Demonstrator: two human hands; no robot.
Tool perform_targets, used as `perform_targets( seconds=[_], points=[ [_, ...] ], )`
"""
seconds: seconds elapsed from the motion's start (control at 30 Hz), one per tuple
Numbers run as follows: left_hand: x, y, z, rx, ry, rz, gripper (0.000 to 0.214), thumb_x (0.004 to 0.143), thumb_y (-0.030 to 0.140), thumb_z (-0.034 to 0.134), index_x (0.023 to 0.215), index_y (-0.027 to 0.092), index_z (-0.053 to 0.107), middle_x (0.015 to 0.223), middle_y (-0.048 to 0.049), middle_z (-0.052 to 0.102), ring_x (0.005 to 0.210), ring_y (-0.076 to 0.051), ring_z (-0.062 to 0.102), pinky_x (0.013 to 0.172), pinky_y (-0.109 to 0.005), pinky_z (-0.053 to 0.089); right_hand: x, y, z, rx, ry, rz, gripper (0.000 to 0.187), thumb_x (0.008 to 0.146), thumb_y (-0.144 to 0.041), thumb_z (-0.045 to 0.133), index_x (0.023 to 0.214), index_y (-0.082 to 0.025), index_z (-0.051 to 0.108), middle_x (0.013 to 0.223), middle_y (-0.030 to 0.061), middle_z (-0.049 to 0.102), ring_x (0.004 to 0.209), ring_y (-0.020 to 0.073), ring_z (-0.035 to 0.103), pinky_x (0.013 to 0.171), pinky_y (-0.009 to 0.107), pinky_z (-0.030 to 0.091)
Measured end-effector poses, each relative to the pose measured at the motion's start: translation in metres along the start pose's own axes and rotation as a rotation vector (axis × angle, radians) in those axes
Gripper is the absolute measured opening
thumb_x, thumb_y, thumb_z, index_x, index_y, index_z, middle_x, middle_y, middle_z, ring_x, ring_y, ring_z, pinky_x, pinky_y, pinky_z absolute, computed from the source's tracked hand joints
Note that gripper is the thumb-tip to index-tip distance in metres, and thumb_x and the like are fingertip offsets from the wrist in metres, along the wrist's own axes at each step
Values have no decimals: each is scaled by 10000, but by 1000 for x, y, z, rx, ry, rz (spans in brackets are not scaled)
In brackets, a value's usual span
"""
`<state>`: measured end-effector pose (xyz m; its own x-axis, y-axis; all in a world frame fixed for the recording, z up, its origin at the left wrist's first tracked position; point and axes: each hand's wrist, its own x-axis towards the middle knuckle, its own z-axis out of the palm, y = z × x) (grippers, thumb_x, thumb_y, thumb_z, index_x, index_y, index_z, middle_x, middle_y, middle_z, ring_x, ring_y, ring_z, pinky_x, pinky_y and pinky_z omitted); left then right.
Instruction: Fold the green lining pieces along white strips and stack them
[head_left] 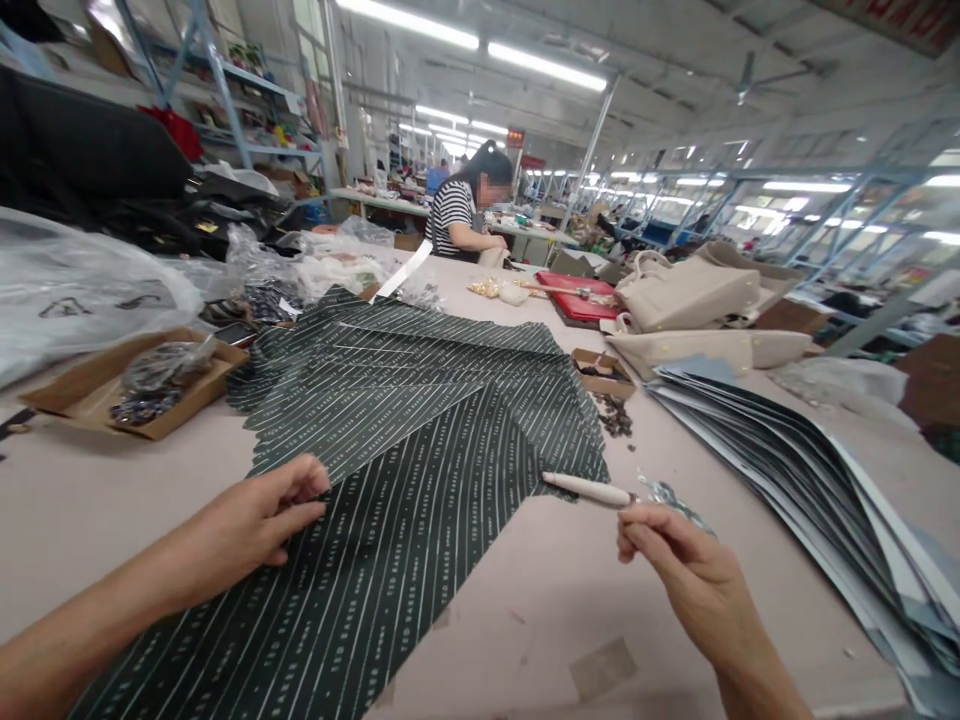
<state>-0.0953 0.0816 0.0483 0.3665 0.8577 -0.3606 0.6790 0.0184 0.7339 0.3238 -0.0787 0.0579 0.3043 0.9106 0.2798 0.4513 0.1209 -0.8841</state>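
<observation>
A pink worktable spreads before me. Across its middle, reaching down to seven o'clock, lies dark striped fabric, repeating "TED BAKER" in pale capitals, plus a smaller word I can't read surely. Layered sheets lie at three o'clock. A translucent plastic bag at ten o'clock bears dark marks, illegible to me. Nearer, a cardboard tray holds bagged small parts. The person's left hand, at eight o'clock, is half curled over the fabric's edge; I cannot tell whether it grips. The right hand, at four o'clock, has thumb and fingertips drawn together, its hold unclear. Just beyond sits a pale-handled tool, one end over the fabric.
</observation>
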Motion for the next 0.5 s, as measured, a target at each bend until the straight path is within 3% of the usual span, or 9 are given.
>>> perform_targets(
  seconds=[0.17,0.27,0.37,0.5],
  points=[
    [-7,42,-8,-59,-365,83,224,761,414,628,865,220,584,760,29,544,700,-150,489,560,-205,415,-27,-38,35,191,-176,134,120,920,-340,671,899,-228,705,702,4,692,650,134,669,619,217,552],
    [-2,64,4,60,-548,114,138,751,328,579,800,204,614,721,35,567,643,-133,511,560,-209,412,-39,-56,60,350,-338,246,132,923,-331,664,874,-211,694,776,28,722,700,156,700,661,260,579],
    [7,76,31,212,-579,145,113,749,306,558,784,206,599,684,37,565,584,-142,564,527,-224,423,-46,-63,90,417,-379,322,146,912,-335,670,879,-200,716,806,41,734,716,168,706,683,286,586],
    [18,85,63,239,-594,118,97,749,273,578,807,211,626,682,27,604,591,-160,618,512,-228,407,-50,-52,125,393,-335,379,165,876,-355,693,859,-195,728,727,15,707,674,148,667,650,255,559]
  ],
)
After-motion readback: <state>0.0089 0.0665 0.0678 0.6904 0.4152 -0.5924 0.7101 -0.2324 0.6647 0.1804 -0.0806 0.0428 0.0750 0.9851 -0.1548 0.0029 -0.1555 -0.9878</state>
